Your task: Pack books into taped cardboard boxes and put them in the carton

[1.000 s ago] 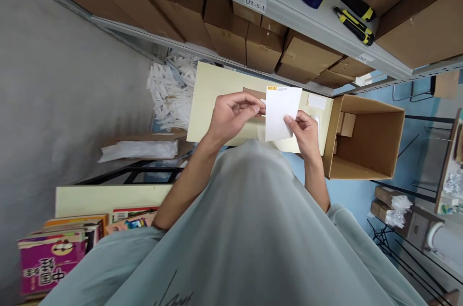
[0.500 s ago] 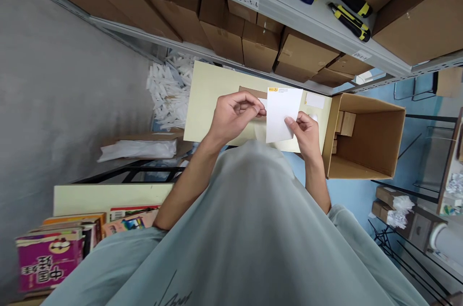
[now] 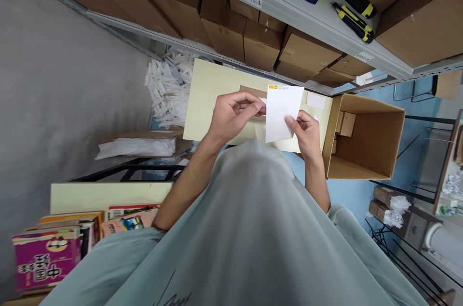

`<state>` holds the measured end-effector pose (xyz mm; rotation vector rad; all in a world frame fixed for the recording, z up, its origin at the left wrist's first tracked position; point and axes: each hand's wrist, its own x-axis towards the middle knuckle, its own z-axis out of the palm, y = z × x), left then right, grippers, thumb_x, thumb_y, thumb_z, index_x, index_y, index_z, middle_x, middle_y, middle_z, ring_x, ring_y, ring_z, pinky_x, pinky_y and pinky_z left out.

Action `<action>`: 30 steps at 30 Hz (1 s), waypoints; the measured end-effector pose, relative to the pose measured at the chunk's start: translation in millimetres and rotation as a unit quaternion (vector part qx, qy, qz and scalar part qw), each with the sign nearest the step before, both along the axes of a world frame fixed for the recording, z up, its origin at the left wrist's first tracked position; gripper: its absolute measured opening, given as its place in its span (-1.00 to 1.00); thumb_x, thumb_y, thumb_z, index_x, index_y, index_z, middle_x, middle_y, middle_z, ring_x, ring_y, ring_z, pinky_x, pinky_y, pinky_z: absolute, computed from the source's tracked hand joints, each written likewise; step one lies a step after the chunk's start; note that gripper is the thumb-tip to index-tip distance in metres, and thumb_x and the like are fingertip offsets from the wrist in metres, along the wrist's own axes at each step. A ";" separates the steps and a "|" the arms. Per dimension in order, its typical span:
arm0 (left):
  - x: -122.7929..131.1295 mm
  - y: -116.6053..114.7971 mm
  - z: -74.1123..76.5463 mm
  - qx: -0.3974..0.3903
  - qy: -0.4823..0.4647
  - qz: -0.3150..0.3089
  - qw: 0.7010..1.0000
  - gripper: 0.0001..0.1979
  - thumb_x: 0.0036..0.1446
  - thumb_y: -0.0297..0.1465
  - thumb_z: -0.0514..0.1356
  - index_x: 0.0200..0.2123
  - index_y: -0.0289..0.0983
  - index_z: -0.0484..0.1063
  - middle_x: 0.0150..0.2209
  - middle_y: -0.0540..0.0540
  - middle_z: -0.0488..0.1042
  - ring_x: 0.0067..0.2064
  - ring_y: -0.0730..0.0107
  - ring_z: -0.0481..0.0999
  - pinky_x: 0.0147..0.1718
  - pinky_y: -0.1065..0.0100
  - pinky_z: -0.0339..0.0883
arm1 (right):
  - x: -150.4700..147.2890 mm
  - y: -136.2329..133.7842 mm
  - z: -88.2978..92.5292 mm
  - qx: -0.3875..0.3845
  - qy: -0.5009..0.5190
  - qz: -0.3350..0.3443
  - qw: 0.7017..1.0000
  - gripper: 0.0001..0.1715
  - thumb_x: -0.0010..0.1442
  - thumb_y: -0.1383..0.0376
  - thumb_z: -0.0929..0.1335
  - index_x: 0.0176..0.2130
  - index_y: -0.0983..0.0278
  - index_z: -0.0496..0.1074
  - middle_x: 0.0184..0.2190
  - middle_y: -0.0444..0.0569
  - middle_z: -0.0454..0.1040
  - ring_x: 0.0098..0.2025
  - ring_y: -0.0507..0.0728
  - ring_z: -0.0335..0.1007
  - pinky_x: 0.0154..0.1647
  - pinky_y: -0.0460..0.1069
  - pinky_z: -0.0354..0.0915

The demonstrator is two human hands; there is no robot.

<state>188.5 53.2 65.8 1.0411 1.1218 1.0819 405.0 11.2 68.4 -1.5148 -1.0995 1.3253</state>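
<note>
A white card (image 3: 284, 115) with a yellow logo and small print along its top edge is held over the pale table. My right hand (image 3: 307, 133) grips its right side, thumb flat on the front and fingers behind. At the card's left edge is my left hand (image 3: 237, 114), fingertips pinched together; what sits between them, if anything, is hidden. Behind the left fingers lies a flat brown cardboard piece (image 3: 249, 89) with a white patch, partly covered by the hand and card. Another small white card (image 3: 315, 100) lies on the table to the right.
An open cardboard box (image 3: 374, 139) holding small brown boxes stands right of the pale table (image 3: 202, 99). Shelves of cartons (image 3: 262, 43) run behind, with box cutters (image 3: 352, 21) on the upper shelf. Shredded white paper (image 3: 168, 89) is at left; books (image 3: 50, 255) sit lower left.
The view has shifted slightly. Both hands keep nearly the same pose, and the white card stays upright in my right hand.
</note>
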 end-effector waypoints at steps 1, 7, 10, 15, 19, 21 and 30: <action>-0.7 0.6 0.0 -0.003 0.001 0.001 1.000 -0.71 0.12 -0.15 0.51 -0.38 -0.24 0.63 -0.36 -0.11 0.70 -0.25 0.16 0.76 -0.15 0.15 0.73 | -1.0 0.9 0.1 -0.001 -0.003 0.000 1.000 -0.34 0.13 -0.34 0.60 -0.31 0.14 0.56 -0.31 -0.10 0.62 -0.23 0.15 0.52 -0.19 0.04 0.46; -6.3 3.7 -4.0 -0.027 -0.013 0.000 1.000 -0.73 0.10 -0.20 0.53 -0.34 -0.25 0.63 -0.32 -0.13 0.71 -0.23 0.15 0.77 -0.12 0.14 0.73 | -6.0 5.9 -0.6 -0.001 -0.008 -0.001 1.000 -0.33 0.12 -0.36 0.59 -0.30 0.14 0.56 -0.29 -0.10 0.64 -0.21 0.15 0.52 -0.18 0.05 0.47; -9.3 5.5 -7.0 -0.038 -0.029 -0.013 0.999 -0.77 0.08 -0.27 0.52 -0.27 -0.26 0.65 -0.26 -0.16 0.73 -0.22 0.15 0.77 -0.11 0.14 0.72 | -7.6 7.2 -0.7 -0.004 -0.008 -0.002 1.000 -0.34 0.13 -0.36 0.59 -0.29 0.14 0.57 -0.28 -0.10 0.64 -0.20 0.16 0.54 -0.17 0.05 0.47; -14.3 7.2 -12.9 -0.038 -0.063 -0.018 0.997 -0.67 0.07 -0.22 0.57 -0.18 -0.25 0.66 -0.26 -0.13 0.69 -0.27 0.22 0.74 -0.15 0.17 0.71 | -8.8 8.6 -0.1 -0.004 0.003 -0.016 1.000 -0.36 0.14 -0.33 0.60 -0.28 0.15 0.59 -0.28 -0.10 0.65 -0.23 0.15 0.53 -0.21 0.04 0.45; -18.1 6.7 -16.8 -0.043 -0.076 -0.012 0.996 -0.58 0.06 -0.14 0.61 -0.14 -0.23 0.64 -0.35 -0.06 0.63 -0.33 0.27 0.71 -0.22 0.24 0.67 | -9.6 10.0 -0.3 -0.007 0.000 -0.021 1.000 -0.35 0.14 -0.34 0.59 -0.27 0.14 0.59 -0.30 -0.10 0.65 -0.25 0.16 0.53 -0.23 0.04 0.45; -19.4 6.2 -16.6 -0.050 -0.088 -0.018 0.995 -0.55 0.06 -0.14 0.61 -0.08 -0.22 0.65 -0.25 -0.12 0.68 -0.29 0.24 0.73 -0.24 0.23 0.66 | -10.1 10.9 -0.4 -0.008 -0.002 -0.022 1.000 -0.35 0.14 -0.35 0.59 -0.27 0.14 0.59 -0.30 -0.10 0.66 -0.25 0.16 0.54 -0.23 0.05 0.46; -20.2 9.1 -20.7 -0.044 -0.057 0.018 0.997 -0.59 0.10 -0.03 0.57 -0.24 -0.19 0.61 -0.42 -0.03 0.61 -0.41 0.34 0.63 -0.36 0.32 0.59 | -10.8 13.9 -1.4 -0.001 -0.007 -0.011 1.000 -0.35 0.18 -0.36 0.56 -0.25 0.13 0.59 -0.27 -0.10 0.66 -0.24 0.16 0.54 -0.24 0.05 0.46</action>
